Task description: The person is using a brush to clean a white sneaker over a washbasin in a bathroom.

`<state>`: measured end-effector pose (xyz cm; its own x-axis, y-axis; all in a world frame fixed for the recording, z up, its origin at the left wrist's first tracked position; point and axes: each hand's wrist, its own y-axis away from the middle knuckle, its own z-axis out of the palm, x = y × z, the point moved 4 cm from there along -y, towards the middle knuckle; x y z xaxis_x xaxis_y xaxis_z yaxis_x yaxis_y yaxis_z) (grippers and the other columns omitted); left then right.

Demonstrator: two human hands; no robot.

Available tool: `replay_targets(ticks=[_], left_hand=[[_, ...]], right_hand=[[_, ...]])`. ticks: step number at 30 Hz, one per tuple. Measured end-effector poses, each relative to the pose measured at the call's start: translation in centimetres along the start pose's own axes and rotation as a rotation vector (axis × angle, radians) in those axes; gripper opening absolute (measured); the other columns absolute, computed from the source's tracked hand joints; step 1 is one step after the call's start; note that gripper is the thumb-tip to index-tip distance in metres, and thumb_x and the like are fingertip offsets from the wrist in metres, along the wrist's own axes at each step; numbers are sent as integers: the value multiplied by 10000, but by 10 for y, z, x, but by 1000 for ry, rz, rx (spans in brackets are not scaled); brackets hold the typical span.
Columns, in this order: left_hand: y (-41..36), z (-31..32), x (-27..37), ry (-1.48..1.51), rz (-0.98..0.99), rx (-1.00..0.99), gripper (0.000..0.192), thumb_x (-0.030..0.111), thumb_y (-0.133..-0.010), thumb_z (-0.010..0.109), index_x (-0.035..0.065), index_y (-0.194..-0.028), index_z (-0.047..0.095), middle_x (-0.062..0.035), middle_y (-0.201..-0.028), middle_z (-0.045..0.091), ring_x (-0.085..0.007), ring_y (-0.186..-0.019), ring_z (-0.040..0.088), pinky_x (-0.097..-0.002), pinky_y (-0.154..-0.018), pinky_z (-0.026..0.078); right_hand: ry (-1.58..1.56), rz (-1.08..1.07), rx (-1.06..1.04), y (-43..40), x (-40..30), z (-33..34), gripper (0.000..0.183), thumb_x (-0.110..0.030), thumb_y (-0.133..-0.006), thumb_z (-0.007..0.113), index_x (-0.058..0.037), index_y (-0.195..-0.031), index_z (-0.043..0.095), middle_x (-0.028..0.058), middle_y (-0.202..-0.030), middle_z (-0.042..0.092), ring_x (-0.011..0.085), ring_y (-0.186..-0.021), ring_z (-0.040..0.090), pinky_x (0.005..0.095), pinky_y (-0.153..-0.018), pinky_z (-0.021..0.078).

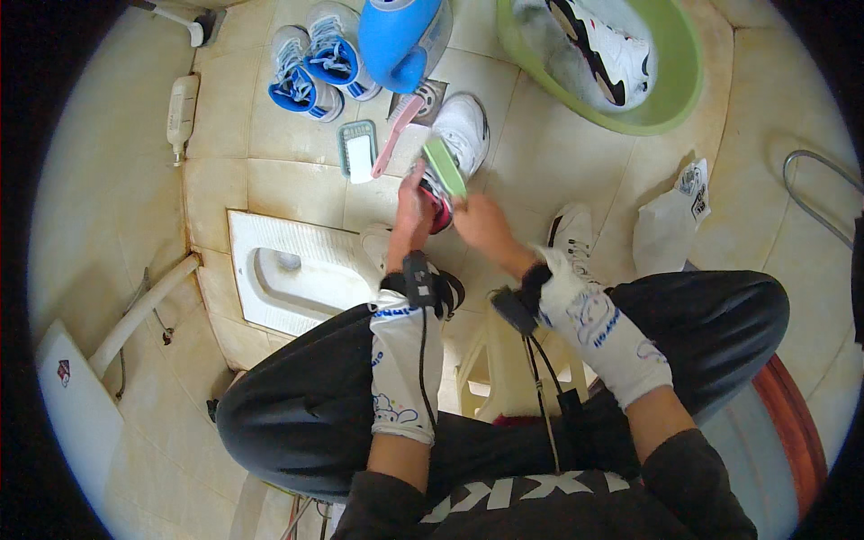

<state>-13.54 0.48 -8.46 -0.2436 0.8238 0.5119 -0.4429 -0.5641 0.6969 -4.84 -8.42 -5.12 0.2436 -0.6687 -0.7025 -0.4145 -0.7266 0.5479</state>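
Ahead of my knees, a white sneaker (462, 127) with a pink-red lining rests on the tiled floor, toe pointing away. My left hand (413, 209) grips its heel and collar from the left side. In my right hand (482, 223) is a light green scrubbing brush (444, 167), held over the sneaker's laces and tongue; its bristles are hidden beneath it. Left of the sneaker lies a pink long-handled brush (397, 135), its head near a floor drain (426, 101). Beside that, a white bar of soap (360, 158) leans out of a grey-green soap dish (343, 145).
A green basin (688, 81) at far right holds sudsy water and a white-and-black sneaker (607, 54). Blue-and-white shoes (314, 67) and a blue detergent bottle (398, 40) stand at the back. A squat toilet (250, 297) is left; a white bag (665, 229) stands right.
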Motion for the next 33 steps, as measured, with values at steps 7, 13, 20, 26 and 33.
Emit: replay_targets(ticks=[7,13,20,26,33], left_hand=[[8,6,-4,151,-86,-5,608,510,-861,412,-12,-1171,427,-117,-1154,502,-192,-1015,508,-327,-828,413],[-4,-7,-22,-144,-116,238,497,498,-870,415,47,-1059,502,-43,-885,555,-151,-751,540,-291,-682,443],[-8,-17,-26,-357,59,436,610,534,-865,392,-12,-1116,498,-72,-943,566,-151,-774,529,-276,-691,430],[-4,-15,-12,-33,72,319,519,523,-859,410,51,-1043,522,-72,-885,560,-194,-730,550,-306,-598,457],[-4,-16,-18,-213,76,520,587,528,-864,393,-3,-1094,492,-88,-991,546,-197,-801,534,-314,-714,438]], right_hand=[[2,30,-35,61,27,23,356,-274,-868,418,50,-774,533,274,-679,535,440,-684,525,513,-600,389],[-60,35,87,19,22,27,329,-264,-862,429,30,-770,543,262,-675,540,440,-663,527,514,-588,389],[-27,111,44,63,30,31,280,-214,-849,415,18,-751,537,238,-646,548,420,-624,534,498,-578,400],[1,-59,-126,21,10,16,246,-244,-794,496,-8,-832,555,221,-758,570,398,-699,544,502,-605,416],[220,-140,-78,20,33,14,209,-222,-789,489,-27,-830,549,186,-756,582,376,-674,550,474,-593,426]])
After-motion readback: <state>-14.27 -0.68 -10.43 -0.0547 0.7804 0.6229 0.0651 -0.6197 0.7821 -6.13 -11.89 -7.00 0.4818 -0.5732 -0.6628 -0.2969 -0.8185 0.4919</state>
